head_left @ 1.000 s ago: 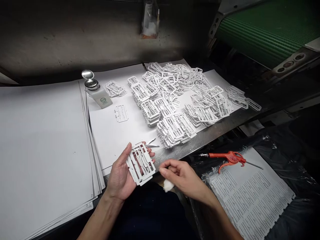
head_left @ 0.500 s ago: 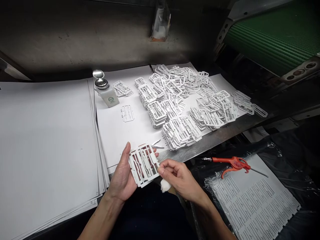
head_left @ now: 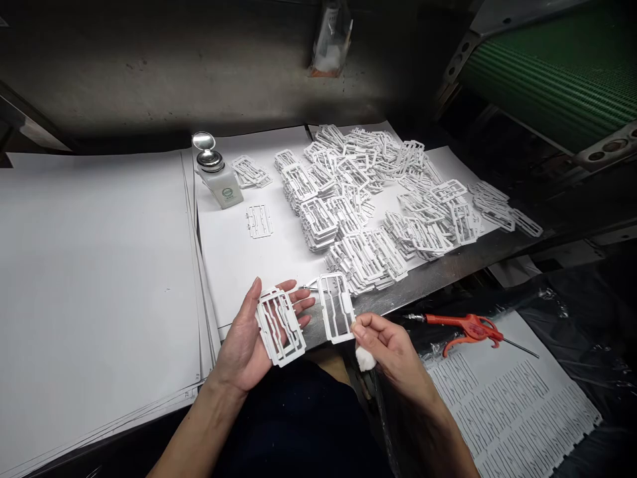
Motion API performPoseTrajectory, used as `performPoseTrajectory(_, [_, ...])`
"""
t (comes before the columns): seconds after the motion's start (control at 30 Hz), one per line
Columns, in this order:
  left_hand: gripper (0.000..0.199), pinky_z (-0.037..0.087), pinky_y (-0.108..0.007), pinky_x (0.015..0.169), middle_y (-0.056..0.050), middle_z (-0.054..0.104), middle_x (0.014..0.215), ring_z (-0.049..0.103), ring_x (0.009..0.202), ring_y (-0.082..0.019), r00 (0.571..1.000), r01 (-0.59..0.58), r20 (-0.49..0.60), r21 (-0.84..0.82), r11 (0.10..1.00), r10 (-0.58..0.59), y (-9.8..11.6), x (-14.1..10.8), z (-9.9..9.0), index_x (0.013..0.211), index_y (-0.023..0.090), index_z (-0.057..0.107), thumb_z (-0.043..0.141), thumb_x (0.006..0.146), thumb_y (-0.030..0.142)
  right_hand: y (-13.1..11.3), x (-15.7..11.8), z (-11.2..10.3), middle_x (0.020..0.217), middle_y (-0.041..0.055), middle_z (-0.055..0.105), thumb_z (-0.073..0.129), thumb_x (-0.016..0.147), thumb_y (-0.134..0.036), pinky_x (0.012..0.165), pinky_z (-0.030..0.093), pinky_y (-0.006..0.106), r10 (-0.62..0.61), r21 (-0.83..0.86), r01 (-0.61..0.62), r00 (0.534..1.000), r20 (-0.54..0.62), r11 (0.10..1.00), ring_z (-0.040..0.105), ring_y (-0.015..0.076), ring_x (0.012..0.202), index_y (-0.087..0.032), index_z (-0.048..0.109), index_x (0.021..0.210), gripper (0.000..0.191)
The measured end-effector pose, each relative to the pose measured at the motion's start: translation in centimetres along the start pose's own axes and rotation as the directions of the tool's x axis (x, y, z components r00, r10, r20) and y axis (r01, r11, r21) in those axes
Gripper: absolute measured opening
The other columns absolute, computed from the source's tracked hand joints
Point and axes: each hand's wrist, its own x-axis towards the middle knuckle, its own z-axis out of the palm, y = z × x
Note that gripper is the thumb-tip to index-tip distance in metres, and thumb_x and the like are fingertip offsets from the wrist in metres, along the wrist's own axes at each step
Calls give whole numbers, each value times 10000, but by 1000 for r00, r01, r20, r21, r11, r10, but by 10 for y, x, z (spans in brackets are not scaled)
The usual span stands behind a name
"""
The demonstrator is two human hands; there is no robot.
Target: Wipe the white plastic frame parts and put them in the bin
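Note:
On the open palm of my left hand (head_left: pixel 243 342) lies a white slotted plastic frame (head_left: pixel 281 326), perhaps more than one stacked; the thumb rests along its edge and the other fingers stretch out beneath. My right hand (head_left: pixel 391 348) pinches a second white frame (head_left: pixel 336 309) by its lower right corner, apart from the first. A white cotton wad (head_left: pixel 365 359) is tucked under the right fingers. Partly behind the second frame, metal tweezers (head_left: pixel 307 287) lie on the paper. A single frame (head_left: pixel 259 221) lies flat further back.
Piles of similar white frames (head_left: pixel 371 255) cover the right of the paper-lined bench. A pump bottle (head_left: pixel 221 179) with its lid up stands left, beside large paper sheets (head_left: pixel 99 279). An orange air gun (head_left: pixel 465 326) rests above a grey slotted sheet (head_left: pixel 517 398). A green conveyor (head_left: pixel 557 73) is upper right.
My right hand has moved right, drawing one frame away from the frame or frames in my left hand. The cotton wad travelled with it. The camera view has shifted slightly.

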Motion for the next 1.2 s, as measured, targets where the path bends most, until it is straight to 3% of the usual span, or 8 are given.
performPoseTrajectory(0.27, [470, 448, -453, 917, -182, 619, 1121, 563, 1068, -298, 1000, 3, 6, -9, 1000, -3, 0, 0, -3, 1142, 98, 570, 459, 849, 449, -1, 0, 7, 636, -31, 358, 559, 900, -417, 483, 242, 186, -26, -33, 26, 999, 27, 999, 289, 79, 541, -138, 523, 817, 293])
performPoseTrajectory(0.37, [480, 455, -468, 897, -177, 624, 1112, 571, 1051, -310, 999, 31, 25, -10, 999, -31, -2, 0, -3, 1137, 112, 573, 454, 844, 472, 5, 2, 19, 611, -39, 350, 540, 907, -430, 472, 229, 190, -10, -51, 14, 996, 92, 999, 286, 78, 521, -142, 519, 828, 299])
performPoseTrajectory(0.57, [462, 446, -442, 914, -165, 632, 1104, 567, 1058, -294, 1000, 2, 31, 10, 1000, -2, -7, -2, -3, 1127, 91, 578, 448, 857, 443, 16, 9, 46, 583, -48, 358, 523, 910, -434, 472, 225, 191, -13, -241, 48, 989, 145, 969, 288, 74, 509, -142, 525, 802, 312])
performPoseTrajectory(0.73, [485, 454, -447, 895, -174, 640, 1077, 572, 1041, -311, 999, 17, 51, 24, 1000, -18, -5, -4, -2, 1104, 84, 587, 431, 856, 471, 10, 7, 43, 595, -36, 338, 497, 921, -425, 477, 213, 205, -45, -155, 81, 975, 219, 985, 266, 80, 532, -130, 498, 728, 352])
performPoseTrajectory(0.9, [445, 462, -447, 879, -152, 643, 1075, 581, 1024, -302, 999, 22, 47, -2, 1000, -22, -2, -6, -1, 1093, 124, 589, 447, 850, 468, 12, 4, 30, 599, -30, 340, 534, 914, -402, 487, 219, 210, -64, -99, 83, 981, 184, 992, 280, 82, 536, -126, 504, 729, 333])
performPoseTrajectory(1.2, [503, 446, -436, 895, -179, 619, 1089, 563, 1045, -298, 995, -40, 85, -31, 999, 43, 1, -4, -3, 1088, 80, 584, 424, 850, 493, 20, -1, 15, 609, -35, 329, 548, 927, -355, 465, 211, 187, -138, 123, 137, 990, -6, 983, 253, 72, 523, -144, 462, 763, 281])
